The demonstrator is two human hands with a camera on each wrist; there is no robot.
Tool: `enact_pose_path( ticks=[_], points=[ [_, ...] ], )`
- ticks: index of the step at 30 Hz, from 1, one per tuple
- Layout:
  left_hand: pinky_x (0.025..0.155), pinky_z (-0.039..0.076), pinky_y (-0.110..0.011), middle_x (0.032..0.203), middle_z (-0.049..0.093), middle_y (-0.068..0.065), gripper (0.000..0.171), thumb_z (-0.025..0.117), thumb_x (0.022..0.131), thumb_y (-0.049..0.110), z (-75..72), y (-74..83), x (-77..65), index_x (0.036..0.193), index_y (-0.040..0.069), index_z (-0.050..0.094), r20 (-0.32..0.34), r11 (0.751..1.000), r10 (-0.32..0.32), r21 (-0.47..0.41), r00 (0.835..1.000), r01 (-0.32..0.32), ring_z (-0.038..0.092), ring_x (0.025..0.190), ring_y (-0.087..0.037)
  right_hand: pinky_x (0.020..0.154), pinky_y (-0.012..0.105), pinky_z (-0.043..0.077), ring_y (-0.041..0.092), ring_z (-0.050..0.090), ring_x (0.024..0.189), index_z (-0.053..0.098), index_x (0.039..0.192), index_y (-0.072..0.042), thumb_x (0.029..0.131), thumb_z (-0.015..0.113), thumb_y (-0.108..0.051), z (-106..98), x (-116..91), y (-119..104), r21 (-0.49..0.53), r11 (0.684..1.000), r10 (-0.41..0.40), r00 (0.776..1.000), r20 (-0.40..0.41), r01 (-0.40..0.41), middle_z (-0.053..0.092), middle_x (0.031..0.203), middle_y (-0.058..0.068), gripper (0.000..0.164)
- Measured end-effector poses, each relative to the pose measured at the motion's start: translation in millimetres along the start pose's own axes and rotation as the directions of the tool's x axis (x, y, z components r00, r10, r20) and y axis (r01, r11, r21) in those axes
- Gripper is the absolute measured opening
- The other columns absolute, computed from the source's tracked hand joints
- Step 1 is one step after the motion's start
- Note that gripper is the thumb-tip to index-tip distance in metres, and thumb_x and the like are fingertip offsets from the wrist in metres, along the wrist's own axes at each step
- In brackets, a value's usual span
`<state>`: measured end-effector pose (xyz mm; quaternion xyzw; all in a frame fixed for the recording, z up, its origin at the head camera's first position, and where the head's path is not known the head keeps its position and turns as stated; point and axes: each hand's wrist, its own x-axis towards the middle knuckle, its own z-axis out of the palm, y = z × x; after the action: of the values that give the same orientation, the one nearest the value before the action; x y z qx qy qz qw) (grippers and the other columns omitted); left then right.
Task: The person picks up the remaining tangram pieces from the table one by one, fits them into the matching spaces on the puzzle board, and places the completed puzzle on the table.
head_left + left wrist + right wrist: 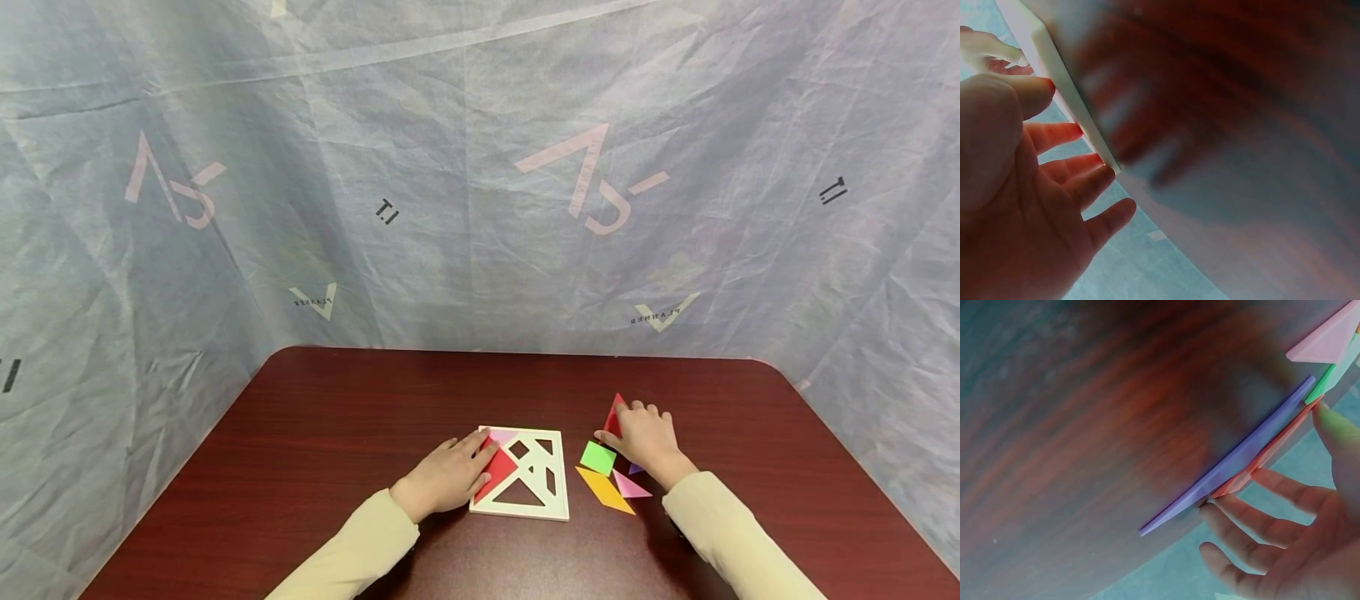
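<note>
My left hand (447, 473) lies over the left edge of a white tangram board (561, 500), fingers extended and spread. Under its fingertips, a red triangle (502, 468) and a pink piece (502, 436) fill slots of the board; several other slots show the dark table. To the right of the board, my right hand (645, 435) holds another red triangle (613, 422) by its edges, thumb at one corner and fingers along the far side. In the right wrist view a purple triangle (1229, 464) lies close beside that red triangle, mostly covered by the hand in the head view.
Near the right hand lie a green square (597, 457), an orange parallelogram (606, 490) and a pink triangle (632, 485), between that hand and the board. All rest on a dark red wooden table (337, 417). Grey printed fabric (450, 250) hangs behind and around the table.
</note>
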<state>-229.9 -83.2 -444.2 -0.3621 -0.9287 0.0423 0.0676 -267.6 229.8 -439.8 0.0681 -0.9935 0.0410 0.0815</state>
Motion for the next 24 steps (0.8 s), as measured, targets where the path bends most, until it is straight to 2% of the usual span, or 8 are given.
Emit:
enact_pose_path(
  ticks=[9, 18, 24],
  points=[
    [0.096, 0.043, -0.04, 0.139, 0.044, -0.013, 0.044, 0.047, 0.093, 0.03, -1.4, 0.3, 0.1, 0.133, 0.011, 0.047, 0.008, 1.0, -0.004, -0.004, 1.0, 0.004, 0.044, 0.127, -0.023, 0.075, 0.057, 0.042, 0.041, 0.051, 0.087, 0.058, 0.111, -0.001, 0.076, 0.071, -0.034, -0.6, 2.0, -1.8, 0.067, 0.998, -0.013, 0.998, 0.057, 0.009, 0.058, 0.1, 0.023, 0.049],
    [0.095, 0.044, -0.04, 0.139, 0.044, -0.013, 0.044, 0.047, 0.094, 0.03, -1.1, 0.2, -0.5, 0.133, 0.011, 0.048, -0.002, 1.0, 0.006, -0.001, 1.0, -0.006, 0.045, 0.126, -0.024, 0.081, 0.06, 0.04, 0.047, 0.048, 0.102, 0.058, 0.115, -0.005, 0.078, 0.07, -0.023, 0.6, 1.4, 0.5, 0.104, 0.993, -0.062, 0.996, 0.062, 0.056, 0.054, 0.115, 0.028, 0.043],
    [0.095, 0.045, -0.04, 0.138, 0.045, -0.014, 0.044, 0.048, 0.093, 0.03, 1.1, -0.2, -0.6, 0.132, 0.01, 0.048, -0.02, 1.0, 0.014, 0.007, 1.0, -0.014, 0.047, 0.125, -0.024, 0.074, 0.056, 0.042, 0.041, 0.05, 0.092, 0.059, 0.114, -0.007, 0.076, 0.071, -0.021, 0.2, 0.9, 2.6, 0.117, 0.99, -0.079, 0.996, 0.05, 0.073, 0.057, 0.102, 0.022, 0.042]
  ],
)
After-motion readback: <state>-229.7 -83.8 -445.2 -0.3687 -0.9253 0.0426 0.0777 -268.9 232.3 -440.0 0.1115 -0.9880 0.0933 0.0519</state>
